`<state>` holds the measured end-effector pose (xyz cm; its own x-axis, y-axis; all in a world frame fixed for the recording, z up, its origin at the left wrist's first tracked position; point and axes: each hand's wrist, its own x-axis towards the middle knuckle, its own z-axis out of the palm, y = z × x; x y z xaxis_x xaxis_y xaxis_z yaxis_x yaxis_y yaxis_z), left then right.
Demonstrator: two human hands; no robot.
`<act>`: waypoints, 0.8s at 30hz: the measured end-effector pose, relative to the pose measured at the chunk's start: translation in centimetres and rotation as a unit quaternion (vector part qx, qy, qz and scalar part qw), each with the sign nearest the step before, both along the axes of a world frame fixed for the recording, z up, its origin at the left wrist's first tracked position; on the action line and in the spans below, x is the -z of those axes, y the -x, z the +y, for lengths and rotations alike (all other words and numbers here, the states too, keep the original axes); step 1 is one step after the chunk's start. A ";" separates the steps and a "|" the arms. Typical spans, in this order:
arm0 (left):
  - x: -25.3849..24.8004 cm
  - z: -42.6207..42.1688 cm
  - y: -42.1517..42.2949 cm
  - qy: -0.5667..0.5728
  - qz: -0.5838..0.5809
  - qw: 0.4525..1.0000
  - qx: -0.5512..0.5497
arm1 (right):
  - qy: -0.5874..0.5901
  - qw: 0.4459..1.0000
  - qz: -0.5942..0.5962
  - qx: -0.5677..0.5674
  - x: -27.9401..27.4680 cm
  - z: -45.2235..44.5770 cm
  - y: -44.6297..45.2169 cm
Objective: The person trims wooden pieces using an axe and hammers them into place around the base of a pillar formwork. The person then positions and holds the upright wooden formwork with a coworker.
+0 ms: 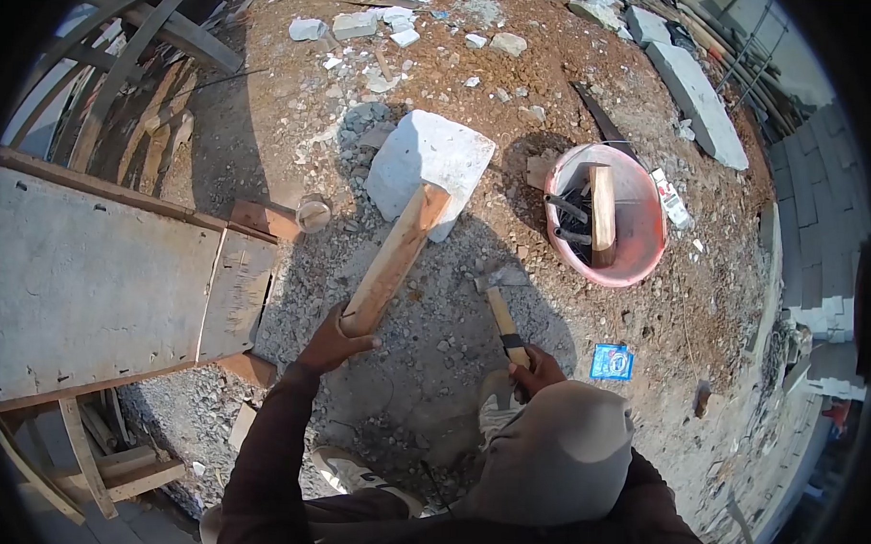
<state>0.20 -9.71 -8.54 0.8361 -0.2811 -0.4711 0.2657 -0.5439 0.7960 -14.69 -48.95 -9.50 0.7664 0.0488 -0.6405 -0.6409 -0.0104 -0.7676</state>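
Note:
My left hand (pixel 332 343) is wrapped round the near end of a thick wooden block (pixel 395 261). The block slants up and away, its far end lying over a pale stone slab (pixel 425 161) on the ground. In my right hand (pixel 538 371) is the handle of a small hatchet (pixel 503 322), a wooden handle with a black band. Its grey metal head points away from me and partly blends with the gravel, just right of the block.
A reddish bucket (pixel 638 250) holding a wood piece and dark bars stands to the right. A blue packet (pixel 612 362) lies nearer. At left is a large board-topped wooden structure (pixel 99 279). Concrete blocks (pixel 817 209) are stacked far right; rubble (pixel 356 26) lies ahead.

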 end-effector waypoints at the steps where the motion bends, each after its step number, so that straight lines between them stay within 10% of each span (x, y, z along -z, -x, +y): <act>1: 0.2 -0.7 0.4 -0.039 -0.036 0.999 -0.008 | 0.048 0.997 -0.051 0.013 0.1 0.7 -0.3; 9: 2.2 -2.7 1.2 -0.180 -0.113 0.977 -0.011 | 0.019 0.985 -0.169 0.034 -10.2 2.0 -12.4; 12: 1.5 -2.9 1.2 -0.192 -0.106 0.976 -0.006 | 0.081 0.903 -0.405 0.120 -17.0 1.8 -16.2; 16: 1.3 -3.0 0.8 -0.202 -0.105 0.974 -0.005 | 0.061 0.857 -0.461 0.221 -14.0 3.3 -16.9; 19: 3.3 -1.9 1.9 -0.212 -0.108 0.971 -0.003 | 0.247 0.943 -0.139 -0.174 -2.8 2.9 -14.2; 24: 2.1 -1.8 0.6 -0.226 -0.068 0.971 0.023 | 0.252 0.904 -0.338 -0.070 -11.8 2.0 -15.4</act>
<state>-0.44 -11.53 -10.59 0.8904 -0.1088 -0.4419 0.1430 -0.8549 0.4986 0.71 -46.91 2.29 1.0000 0.0090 0.0038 0.0079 -0.5129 -0.8584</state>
